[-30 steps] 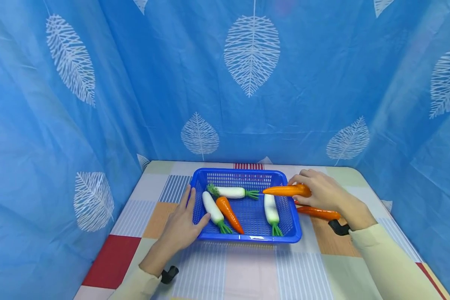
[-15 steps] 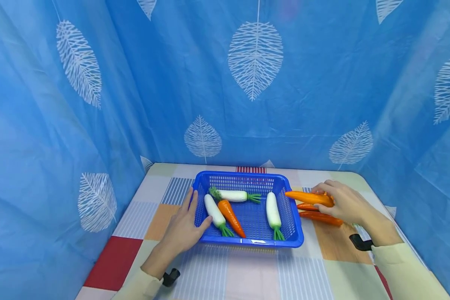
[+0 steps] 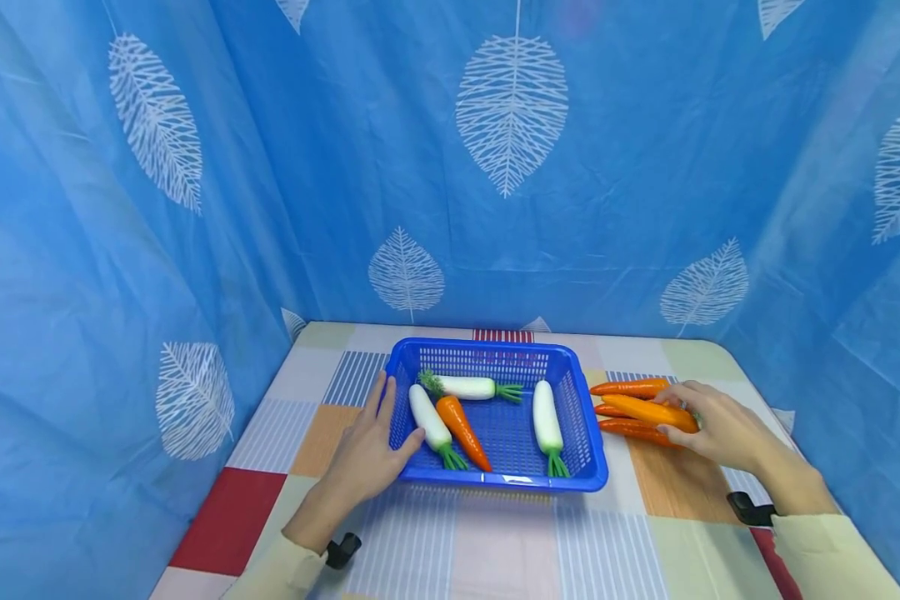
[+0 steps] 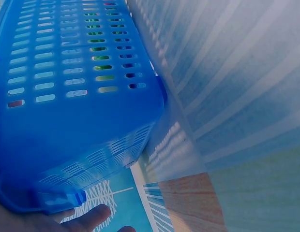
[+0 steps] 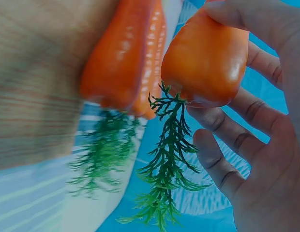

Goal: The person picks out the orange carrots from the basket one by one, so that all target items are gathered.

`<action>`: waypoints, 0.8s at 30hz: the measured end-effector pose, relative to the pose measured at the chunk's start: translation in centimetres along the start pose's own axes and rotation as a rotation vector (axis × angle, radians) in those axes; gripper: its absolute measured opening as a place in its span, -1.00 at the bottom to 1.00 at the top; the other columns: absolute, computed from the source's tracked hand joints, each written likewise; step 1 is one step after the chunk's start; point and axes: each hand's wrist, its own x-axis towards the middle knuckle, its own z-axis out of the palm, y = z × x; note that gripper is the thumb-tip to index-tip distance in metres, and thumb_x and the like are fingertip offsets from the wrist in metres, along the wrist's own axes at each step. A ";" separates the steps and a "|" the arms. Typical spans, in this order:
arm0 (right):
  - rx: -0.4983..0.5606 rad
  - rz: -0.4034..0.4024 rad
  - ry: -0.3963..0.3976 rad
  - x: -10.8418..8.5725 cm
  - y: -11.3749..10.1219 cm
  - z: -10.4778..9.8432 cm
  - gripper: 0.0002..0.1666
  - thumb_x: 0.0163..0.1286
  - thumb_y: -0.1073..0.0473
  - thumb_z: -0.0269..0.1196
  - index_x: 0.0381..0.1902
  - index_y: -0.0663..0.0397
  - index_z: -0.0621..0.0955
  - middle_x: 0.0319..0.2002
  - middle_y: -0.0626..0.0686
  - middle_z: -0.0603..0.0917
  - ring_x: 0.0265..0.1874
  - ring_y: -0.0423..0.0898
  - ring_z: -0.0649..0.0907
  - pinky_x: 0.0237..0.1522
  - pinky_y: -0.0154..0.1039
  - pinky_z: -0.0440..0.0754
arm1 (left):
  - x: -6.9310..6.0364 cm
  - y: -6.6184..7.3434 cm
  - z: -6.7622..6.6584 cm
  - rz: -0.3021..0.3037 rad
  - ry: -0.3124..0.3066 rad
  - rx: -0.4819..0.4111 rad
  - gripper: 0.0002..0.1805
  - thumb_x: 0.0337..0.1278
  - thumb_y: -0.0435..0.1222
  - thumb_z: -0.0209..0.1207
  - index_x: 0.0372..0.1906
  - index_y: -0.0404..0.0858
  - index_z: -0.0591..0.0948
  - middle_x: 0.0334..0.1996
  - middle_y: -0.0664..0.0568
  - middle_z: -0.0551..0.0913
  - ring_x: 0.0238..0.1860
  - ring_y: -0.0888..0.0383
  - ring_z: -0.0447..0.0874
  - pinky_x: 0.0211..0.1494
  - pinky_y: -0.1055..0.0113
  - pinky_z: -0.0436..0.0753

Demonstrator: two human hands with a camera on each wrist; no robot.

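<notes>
A blue plastic basket point(image 3: 506, 481) holds three white radishes, one lying along the back point(image 3: 467, 387), one at the left point(image 3: 429, 415) and one at the right point(image 3: 547, 417). An orange carrot point(image 3: 462, 433) lies beside the left radish. My left hand point(image 3: 371, 454) rests at the basket's left rim, fingers straight. Right of the basket, my right hand point(image 3: 723, 425) grips a carrot point(image 5: 208, 63) by its thick end, thumb on one side and fingers on the other, green leaves hanging free. Other carrots point(image 3: 630, 387) lie just behind, below and in front point(image 3: 633, 431) of it.
A checked cloth point(image 3: 495, 542) covers the table. Blue curtains with white leaf prints point(image 3: 510, 250) hang close behind and along both sides. The carrots outside lie close to the basket's right wall.
My right hand has carried the carrot from over the basket's right rim rightward and down to the other carrots. A carrot behind it has come into sight. My left hand stays at the rim.
</notes>
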 end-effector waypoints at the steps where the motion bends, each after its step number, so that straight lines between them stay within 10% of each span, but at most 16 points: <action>1: 0.003 0.001 -0.003 -0.1 0.2 0.2 -0.51 0.36 0.07 0.72 0.17 -0.01 0.80 0.00 0.09 0.82 -0.10 0.04 0.74 -0.05 0.18 0.90 | 0.0 0.0 0.0 -0.001 0.000 0.000 0.13 0.69 0.21 0.24 0.97 -0.21 -0.03 0.99 -0.19 -0.19 0.81 -0.50 0.34 0.65 -0.66 0.49; 24: 0.021 0.042 -0.044 -1.8 1.2 3.6 -0.59 0.33 0.06 0.73 0.09 -0.09 0.87 0.34 0.45 0.73 0.32 0.58 0.70 0.34 0.73 0.65 | 0.2 -0.4 0.3 -0.003 -0.010 0.002 0.15 0.67 0.25 0.20 0.98 -0.15 -0.08 1.00 -0.13 -0.23 0.85 -0.46 0.27 0.68 -0.65 0.47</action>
